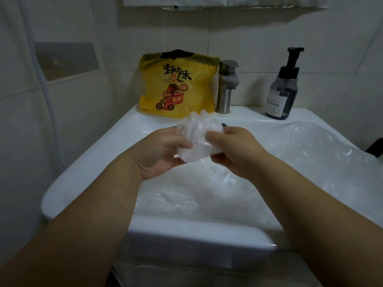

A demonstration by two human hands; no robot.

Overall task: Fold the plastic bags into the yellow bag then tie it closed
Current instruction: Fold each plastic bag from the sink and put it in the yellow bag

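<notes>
A yellow bag [178, 85] with black lettering and a cartoon figure stands upright at the back of the white sink [87, 166], left of the tap. Over the basin I hold a crumpled clear plastic bag [191, 139] bunched into a ball. My left hand [163, 152] grips its left side, and my right hand [236, 150] pinches its right side. More clear plastic bags [315, 150] lie loose in the basin and spread over its right side.
A steel tap [227, 85] stands behind the basin at centre. A dark pump bottle [283, 90] sits on the back right ledge. Tiled walls close in behind and on the left. A towel hangs above.
</notes>
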